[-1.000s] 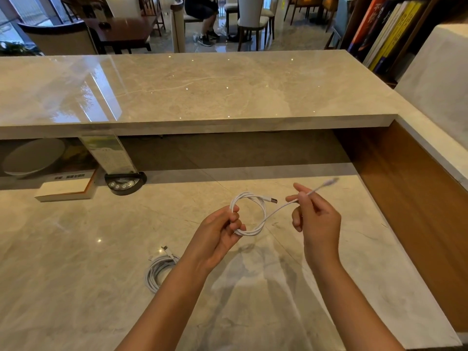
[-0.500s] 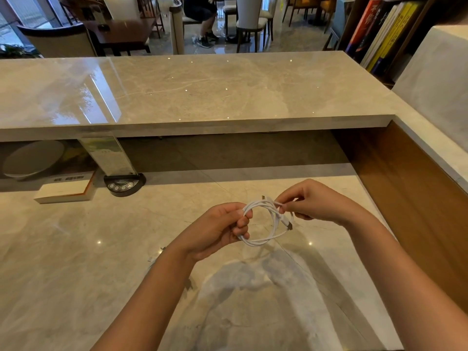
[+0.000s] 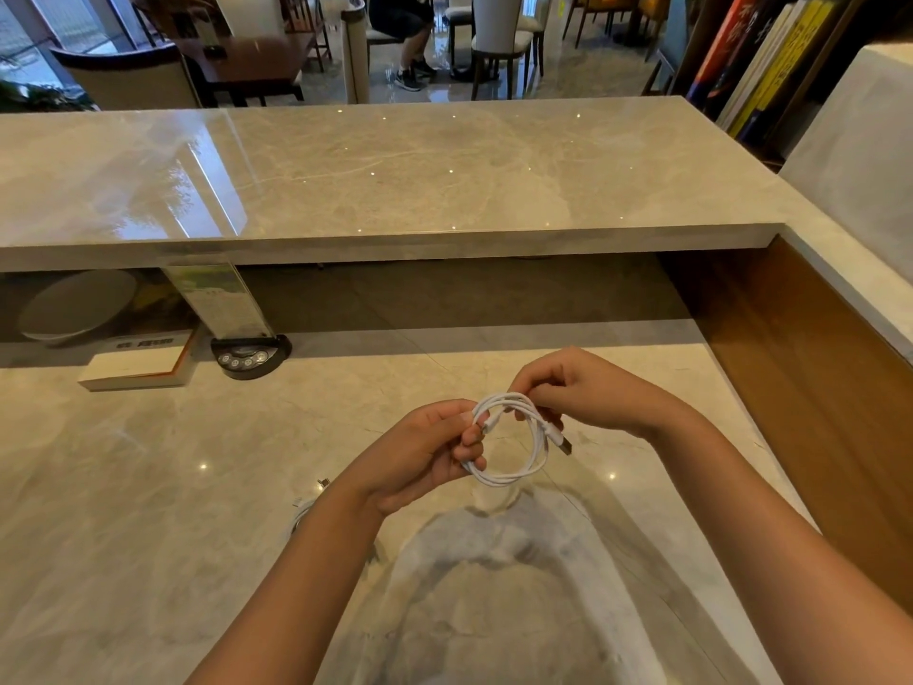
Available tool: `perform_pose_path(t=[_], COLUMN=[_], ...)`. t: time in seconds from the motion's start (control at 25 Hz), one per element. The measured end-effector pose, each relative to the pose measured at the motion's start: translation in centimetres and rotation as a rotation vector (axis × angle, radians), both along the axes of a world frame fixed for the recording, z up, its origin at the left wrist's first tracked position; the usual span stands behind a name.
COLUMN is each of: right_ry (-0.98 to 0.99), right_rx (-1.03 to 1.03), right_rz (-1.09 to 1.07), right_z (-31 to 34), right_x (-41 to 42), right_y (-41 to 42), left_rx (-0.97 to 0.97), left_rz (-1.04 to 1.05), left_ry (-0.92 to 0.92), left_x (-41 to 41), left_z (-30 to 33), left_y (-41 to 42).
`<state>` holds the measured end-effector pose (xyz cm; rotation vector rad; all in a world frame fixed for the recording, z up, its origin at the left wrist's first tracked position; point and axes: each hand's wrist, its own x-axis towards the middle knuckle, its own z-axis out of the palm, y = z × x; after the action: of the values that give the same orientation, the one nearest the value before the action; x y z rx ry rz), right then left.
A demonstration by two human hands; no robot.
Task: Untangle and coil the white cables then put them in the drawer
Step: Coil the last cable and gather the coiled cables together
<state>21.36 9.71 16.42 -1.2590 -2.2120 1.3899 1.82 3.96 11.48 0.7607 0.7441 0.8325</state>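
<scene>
You hold the white cable (image 3: 514,444) in the air above the marble tabletop (image 3: 148,487), between your two hands. It is wound into a small round coil of a few thin loops lying close together, with one metal-tipped plug poking out at the right side of the ring and a second connector end near your left fingertips. Your left hand (image 3: 425,457) is curled closed around the left side of the coil, fingers folded over the strands. Your right hand (image 3: 588,393) pinches the top right of the coil between thumb and fingertips, the other fingers bent in. A second white cable (image 3: 299,514) lies on the tabletop just left of your left forearm, mostly hidden by it. Farther back on the tabletop lie a book (image 3: 138,360) and a black-based sign stand (image 3: 249,355).
</scene>
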Motion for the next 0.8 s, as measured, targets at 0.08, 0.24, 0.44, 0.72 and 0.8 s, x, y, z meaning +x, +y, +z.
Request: perform_pose_path(t=[0.08, 0.24, 0.44, 0.72, 0.8], right_ry=[0.054, -0.047, -0.082, -0.168, -0.213], right_rx=[-0.038, 0.213, 0.713, 0.697, 0.443], right_rz=[0.004, 0.022, -0.053, -0.096, -0.006], right_z=[-0.1, -1.2, -2.2, -0.3, 0.1], right_x=[-0.2, -0.6, -1.4, -3.2, -2.6], right_y=[-0.4, -1.3, -1.5, -0.7, -0.2], left_rx=[-0.033, -0.07, -0.1, -0.009, -0.023], left_rz=[0.028, 0.065, 0.119, 0.106, 0.103], left_ry=[-0.012, -0.001, -0.011, 0.251, 0.245], left_x=[0.2, 0.5, 0.7, 1.7, 1.7], left_z=[0.0, -0.1, 0.0, 0.3, 0.4], left_y=[-0.1, 0.1, 0.1, -0.3, -0.6])
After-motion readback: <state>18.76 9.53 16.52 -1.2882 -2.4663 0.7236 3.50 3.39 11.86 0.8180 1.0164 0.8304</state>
